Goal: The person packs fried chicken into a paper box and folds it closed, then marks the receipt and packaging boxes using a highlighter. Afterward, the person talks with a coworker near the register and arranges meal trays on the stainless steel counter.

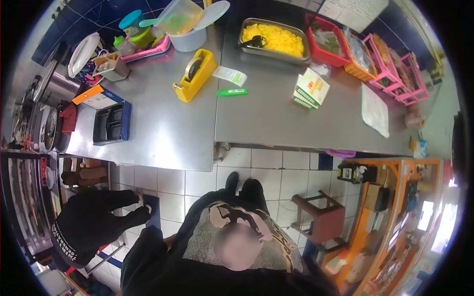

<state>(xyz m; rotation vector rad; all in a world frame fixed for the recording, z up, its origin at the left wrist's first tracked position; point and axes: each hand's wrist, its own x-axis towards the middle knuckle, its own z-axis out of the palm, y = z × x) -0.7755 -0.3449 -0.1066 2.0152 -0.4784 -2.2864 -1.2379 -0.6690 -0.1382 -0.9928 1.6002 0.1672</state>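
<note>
Beside my left sleeve (143, 246) shows a small patch of skin, perhaps part of my left hand (170, 241); its fingers are hidden. My right hand is out of view. In front of me, on the steel counter (168, 133), stands a yellow tape dispenser (201, 76). A receipt (230, 75) and a green highlighter (232, 92) lie to its right. Further right is a small printed carton (311, 90). A metal tray (276, 55) at the back holds yellow chopped food (281, 38) and a black spoon (254, 41).
A person in black (94, 222) is low down at left, hands apart from mine. A brown stool (321, 217) stands on the tiled floor at right. Blue box with black compartments (112, 123), red basket (328, 42), pink baskets (395, 74) and white plastic bag (375, 109) are on the counter.
</note>
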